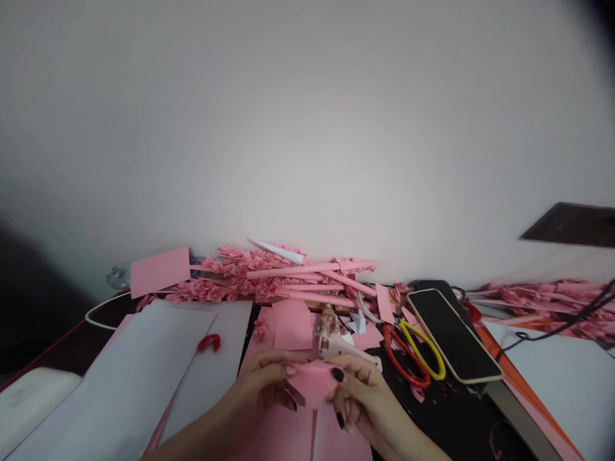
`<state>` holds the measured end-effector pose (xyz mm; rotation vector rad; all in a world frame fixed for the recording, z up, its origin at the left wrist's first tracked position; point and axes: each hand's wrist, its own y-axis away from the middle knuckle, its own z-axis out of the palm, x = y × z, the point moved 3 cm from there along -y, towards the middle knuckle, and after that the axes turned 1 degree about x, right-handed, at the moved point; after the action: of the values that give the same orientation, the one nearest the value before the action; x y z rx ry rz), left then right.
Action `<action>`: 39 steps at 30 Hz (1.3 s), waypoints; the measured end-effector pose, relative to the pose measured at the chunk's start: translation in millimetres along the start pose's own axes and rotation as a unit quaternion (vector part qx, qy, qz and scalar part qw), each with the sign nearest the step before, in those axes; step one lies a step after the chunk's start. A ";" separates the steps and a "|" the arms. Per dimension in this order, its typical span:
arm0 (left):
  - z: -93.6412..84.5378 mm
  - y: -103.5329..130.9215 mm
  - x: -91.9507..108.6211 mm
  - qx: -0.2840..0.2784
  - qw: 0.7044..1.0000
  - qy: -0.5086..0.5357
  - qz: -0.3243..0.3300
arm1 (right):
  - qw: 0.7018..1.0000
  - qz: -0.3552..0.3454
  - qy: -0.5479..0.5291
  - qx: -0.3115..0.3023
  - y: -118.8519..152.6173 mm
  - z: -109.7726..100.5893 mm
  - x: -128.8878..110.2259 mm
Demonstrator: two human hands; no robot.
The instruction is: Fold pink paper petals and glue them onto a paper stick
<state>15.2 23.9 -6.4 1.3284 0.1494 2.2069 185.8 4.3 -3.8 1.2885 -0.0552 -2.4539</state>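
Observation:
A small folded piece of pink paper (314,384) is pinched between both hands, its point facing down. My left hand (273,382) grips its left corner with thumb and fingers. On the opposite corner, my right hand (358,392) closes thumb and fingers, dark nail polish showing. Beneath them lie pink paper sheets (283,432). Just beyond the fingers rests a pale pink glue gun (343,349), partly hidden by the right hand. A square of pink paper (292,323) and a small paper flower (260,329) lie behind the left hand.
Scissors with red and yellow handles (417,355) and a phone (454,336) lie to the right. Pink paper flowers with stems (240,275) are heaped along the wall. White sheets (129,378) with a red object (209,343) and a white box-like device (36,403) are left.

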 end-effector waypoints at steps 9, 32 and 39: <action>7.0 2.7 11.0 -0.051 0.998 0.001 0.034 | 0.997 0.021 -0.071 -0.015 -0.8 -2.7 -2.2; 1.4 3.1 7.8 0.011 0.949 -0.277 0.149 | 0.954 -0.084 0.286 -0.037 6.5 6.8 6.2; 2.7 7.3 1.9 0.008 0.933 -0.326 0.152 | 0.924 -0.096 0.364 -0.070 9.9 12.2 4.1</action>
<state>13.9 18.2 -0.9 2.1299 -0.3070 1.8614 176.9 -7.9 2.1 2.1213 0.4473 -1.9124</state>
